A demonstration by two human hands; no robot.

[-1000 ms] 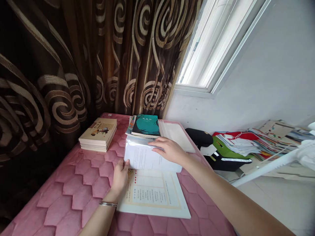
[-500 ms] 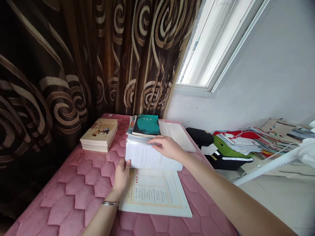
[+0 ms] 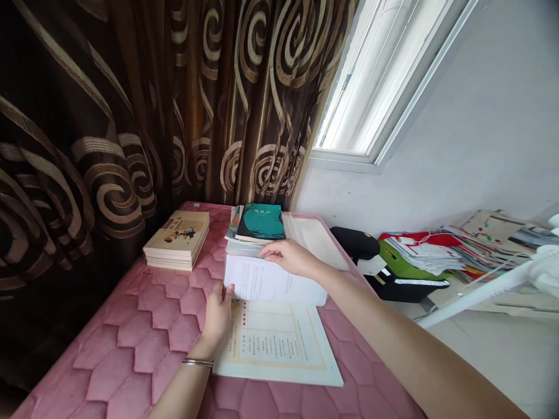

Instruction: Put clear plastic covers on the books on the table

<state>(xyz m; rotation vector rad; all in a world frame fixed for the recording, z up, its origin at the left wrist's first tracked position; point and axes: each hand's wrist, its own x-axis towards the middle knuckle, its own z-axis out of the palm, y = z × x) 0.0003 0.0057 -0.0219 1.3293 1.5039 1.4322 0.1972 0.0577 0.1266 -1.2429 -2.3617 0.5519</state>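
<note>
An open book (image 3: 275, 337) lies on the pink quilted surface (image 3: 144, 331), with its far pages (image 3: 262, 280) standing up. My left hand (image 3: 217, 313) rests at the book's left edge, thumb against the raised pages. My right hand (image 3: 290, 258) lies on top of those raised pages, fingers curled over their far edge. Just behind is a pile with a teal book (image 3: 262, 222) on top. A stack of tan books (image 3: 178, 239) sits further left.
A brown curtain with swirls (image 3: 152, 105) hangs behind the surface. A window (image 3: 384, 81) is at the upper right. A clear folder (image 3: 317, 240) lies by the teal book. A black bag (image 3: 356, 244) and piled papers (image 3: 445, 250) lie on the right.
My right hand has slid a little up and away along the raised pages. The left hand stays at the book's left edge.
</note>
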